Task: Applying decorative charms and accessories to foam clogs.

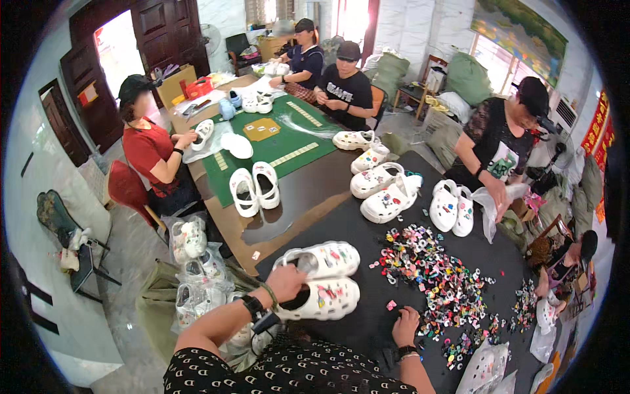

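A pair of white clogs (328,297) with colourful charms on the toes lies side by side on the black table in front of me. My left hand (285,285) is closed on the clogs at their heel openings, its fingertips partly hidden inside. A blurred greyish patch shows by these fingers; I cannot make out what it is. My right hand (405,326) lies on the table with its fingers loosely apart and nothing seen in them. A small pink charm (391,305) lies just beyond its fingertips. Beside that hand spreads a large heap of colourful shoe charms (436,282).
Decorated white clogs (387,197) stand in a row at the table's far side, with another pair (453,209) to their right. Plain white clogs (254,189) stand near a green mat (216,177). Bagged clogs (197,279) are at my left. Several people work around the tables.
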The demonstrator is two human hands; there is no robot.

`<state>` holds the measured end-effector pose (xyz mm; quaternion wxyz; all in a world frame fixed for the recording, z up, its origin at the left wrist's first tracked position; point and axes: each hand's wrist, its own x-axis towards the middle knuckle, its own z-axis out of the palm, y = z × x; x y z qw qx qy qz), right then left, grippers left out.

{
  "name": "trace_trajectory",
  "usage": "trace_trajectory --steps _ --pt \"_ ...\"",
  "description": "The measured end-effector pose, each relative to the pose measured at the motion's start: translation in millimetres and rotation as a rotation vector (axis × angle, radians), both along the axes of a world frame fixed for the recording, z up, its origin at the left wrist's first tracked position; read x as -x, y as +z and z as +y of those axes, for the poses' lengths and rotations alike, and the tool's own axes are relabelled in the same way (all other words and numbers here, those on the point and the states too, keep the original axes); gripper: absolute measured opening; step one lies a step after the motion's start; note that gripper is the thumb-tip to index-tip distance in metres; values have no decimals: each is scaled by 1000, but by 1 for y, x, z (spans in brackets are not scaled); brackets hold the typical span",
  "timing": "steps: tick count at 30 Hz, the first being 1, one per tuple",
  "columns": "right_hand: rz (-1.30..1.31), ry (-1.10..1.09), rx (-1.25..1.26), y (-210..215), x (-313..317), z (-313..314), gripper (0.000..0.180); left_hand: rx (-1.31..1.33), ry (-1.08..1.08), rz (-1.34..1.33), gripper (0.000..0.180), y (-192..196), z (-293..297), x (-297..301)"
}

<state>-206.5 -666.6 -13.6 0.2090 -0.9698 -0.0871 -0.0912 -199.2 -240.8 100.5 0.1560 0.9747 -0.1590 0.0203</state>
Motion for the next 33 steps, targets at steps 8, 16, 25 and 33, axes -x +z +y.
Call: trace_trajectory --steps 8,16,25,33 --pt "45 -136 75 -13 2 11 32 -12 669 -63 21 5 130 -100" --pt "93 -215 139 5 5 24 31 7 990 -252 22 18 244 -229" --pt "72 -192 273 30 2 43 25 321 799 -255 66 -48 243 -263" --pt "80 -203 206 -15 -3 18 37 292 947 -255 38 -105 175 -126"
